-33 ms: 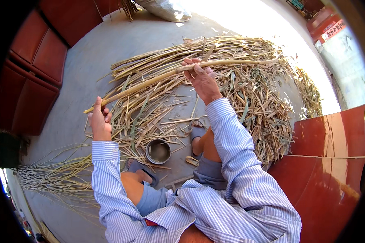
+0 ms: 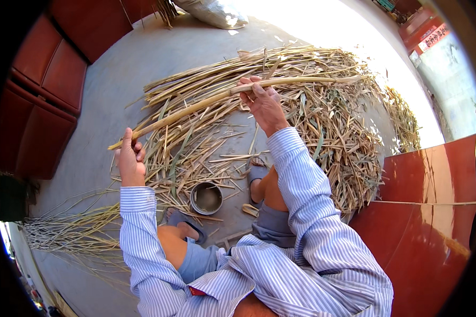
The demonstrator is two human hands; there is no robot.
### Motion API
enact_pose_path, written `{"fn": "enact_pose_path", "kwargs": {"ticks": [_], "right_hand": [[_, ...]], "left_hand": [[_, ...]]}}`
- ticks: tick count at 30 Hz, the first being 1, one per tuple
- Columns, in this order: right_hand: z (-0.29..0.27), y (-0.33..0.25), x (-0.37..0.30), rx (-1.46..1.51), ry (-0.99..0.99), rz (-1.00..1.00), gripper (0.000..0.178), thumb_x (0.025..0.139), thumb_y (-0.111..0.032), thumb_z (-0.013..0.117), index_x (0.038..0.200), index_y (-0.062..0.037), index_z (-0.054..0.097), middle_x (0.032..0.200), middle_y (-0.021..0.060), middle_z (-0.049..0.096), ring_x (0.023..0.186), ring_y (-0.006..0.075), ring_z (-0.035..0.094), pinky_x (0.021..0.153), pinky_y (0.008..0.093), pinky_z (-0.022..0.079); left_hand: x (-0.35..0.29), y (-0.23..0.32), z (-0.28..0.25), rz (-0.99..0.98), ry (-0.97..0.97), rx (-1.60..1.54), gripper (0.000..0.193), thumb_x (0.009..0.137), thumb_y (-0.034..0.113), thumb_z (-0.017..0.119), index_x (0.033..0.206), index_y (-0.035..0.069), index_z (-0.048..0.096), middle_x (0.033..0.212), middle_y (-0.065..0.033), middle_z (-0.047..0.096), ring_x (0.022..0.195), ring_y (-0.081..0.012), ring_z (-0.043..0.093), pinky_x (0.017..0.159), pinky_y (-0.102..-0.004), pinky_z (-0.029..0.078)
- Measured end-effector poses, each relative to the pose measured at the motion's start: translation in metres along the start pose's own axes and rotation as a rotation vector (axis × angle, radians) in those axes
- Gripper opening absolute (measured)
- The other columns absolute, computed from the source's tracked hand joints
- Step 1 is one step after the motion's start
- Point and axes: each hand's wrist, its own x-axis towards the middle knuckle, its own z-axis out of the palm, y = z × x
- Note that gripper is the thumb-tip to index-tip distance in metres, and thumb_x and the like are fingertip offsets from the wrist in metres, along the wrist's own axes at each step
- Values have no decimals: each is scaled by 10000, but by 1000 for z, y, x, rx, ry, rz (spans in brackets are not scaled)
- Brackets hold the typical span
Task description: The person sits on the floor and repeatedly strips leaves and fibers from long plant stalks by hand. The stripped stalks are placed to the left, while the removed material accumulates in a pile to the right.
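Note:
A long, slightly curved dry stalk (image 2: 195, 107) is held up across the view, rising from left to right. Its left end sits in my left hand (image 2: 130, 160), the thumb laid along it and the fingers curled below. My right hand (image 2: 263, 104) grips the stalk past its middle, thumb and fingers pinched round it at a joint. Beneath it lies a heap of similar long stalks (image 2: 206, 84) on the concrete floor. Broken husks and leaves (image 2: 333, 142) pile up to the right.
A round metal bowl (image 2: 206, 198) stands on the floor between my feet. Thin branching stems (image 2: 79, 227) lie at the left. Red padded furniture (image 2: 47, 90) lines the far left, and a glossy red panel (image 2: 418, 227) is close on my right. A pale sack (image 2: 217, 11) rests at the back.

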Motion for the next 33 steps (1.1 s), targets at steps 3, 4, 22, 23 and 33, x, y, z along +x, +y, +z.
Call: {"fn": "enact_pose_path", "kwargs": {"ticks": [3,4,22,23,33], "right_hand": [[-12,3,5,-157,81,0,265,946,-266,639,1082,-45,585,970,93,704,872,182,696,749,290,561],[-15,6,6,-180,113,-10,253,940,-274,648,1040,-48,597,914,83,700,813,175,691,713,287,559],[-133,-38,0,245,190,127,223,955,-80,521,1133,50,559,1161,151,615,1040,228,610,869,366,528],[-134,-42,3,298,238,70,224,963,-115,532,1130,32,564,1120,132,630,1003,219,618,857,366,529],[-102,-38,12,213,264,28,293,1034,-277,431,1003,-31,586,933,90,676,796,173,652,694,291,547]], "left_hand": [[-20,9,8,55,-2,42,268,875,223,732,810,28,560,680,-19,499,506,-67,442,369,-202,261],[-19,8,8,89,-11,48,261,876,218,731,813,25,567,677,-17,500,507,-66,439,371,-202,260],[6,23,12,415,-17,120,291,868,240,750,932,-20,637,810,-43,605,577,-32,467,406,-156,278],[10,28,4,438,5,146,321,874,273,741,928,-27,639,754,-39,581,526,-38,437,398,-172,255],[2,68,-41,402,140,-2,309,906,328,686,904,31,602,630,4,449,454,-45,365,371,-194,204]]}}
